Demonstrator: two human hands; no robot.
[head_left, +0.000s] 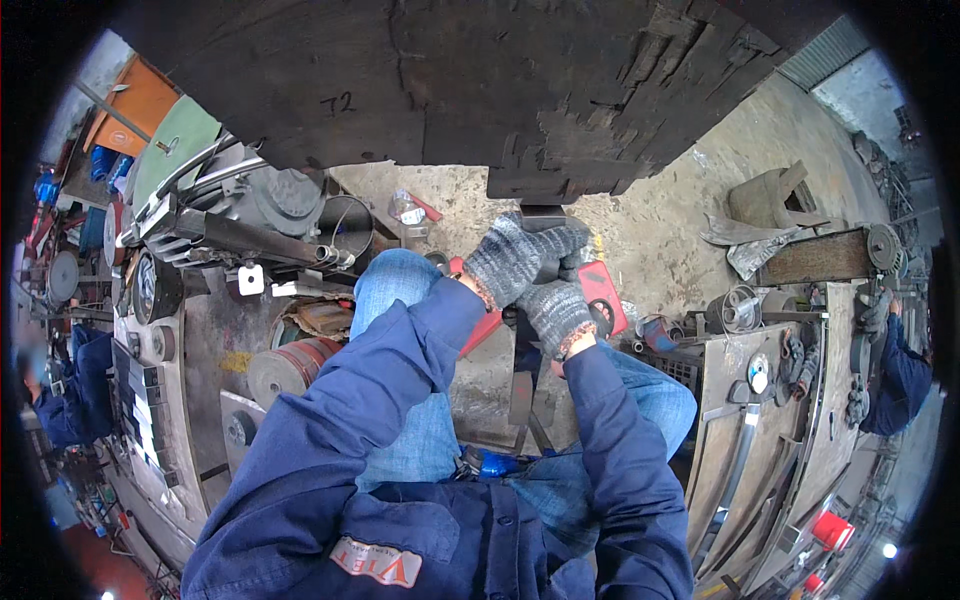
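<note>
My left hand (512, 258), in a grey knitted glove, is closed with its fingers reaching to the right. Just below and to the right, my gloved right hand (555, 312) is closed as well. Between them a dark piece (547, 271) shows in part; its kind is hidden by the gloves. Both hands are close below a dark metal block (543, 212) at the lower edge of a large black, rough-surfaced board (420, 110). Red parts (601, 290) lie on either side of my hands, the right one with a dark round piece on it.
At left stand a motor-like grey machine (285, 200), a dark bucket (346, 222) and brown-red rolls (290, 370). A bench (745, 440) at right bears a long metal strip (735, 480) and gloves. Other people (890, 375) are at both sides.
</note>
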